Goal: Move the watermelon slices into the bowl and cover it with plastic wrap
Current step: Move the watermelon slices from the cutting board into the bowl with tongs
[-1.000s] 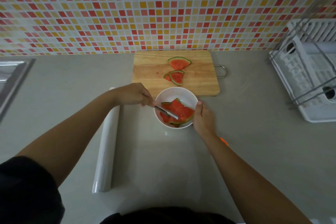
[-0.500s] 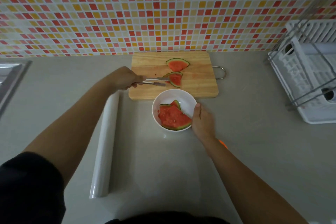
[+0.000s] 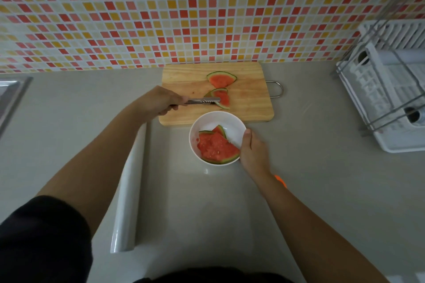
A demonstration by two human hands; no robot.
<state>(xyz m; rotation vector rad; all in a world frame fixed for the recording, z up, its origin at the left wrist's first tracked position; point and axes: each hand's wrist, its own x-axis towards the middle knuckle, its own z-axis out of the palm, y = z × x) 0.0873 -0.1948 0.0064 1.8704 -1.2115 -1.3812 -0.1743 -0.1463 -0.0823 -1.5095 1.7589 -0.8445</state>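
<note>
Now the left hand (image 3: 161, 102), fingers closed on metal tongs (image 3: 202, 100) whose tips reach the nearer watermelon slice (image 3: 222, 98), should pinch near the rind while the right hand (image 3: 251, 149) grips the white bowl (image 3: 207, 122).

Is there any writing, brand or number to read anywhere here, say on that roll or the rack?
None. The plastic wrap roll, bowl, cutting board, tongs, dish rack and tiled wall show no readable text, label or number.
</note>
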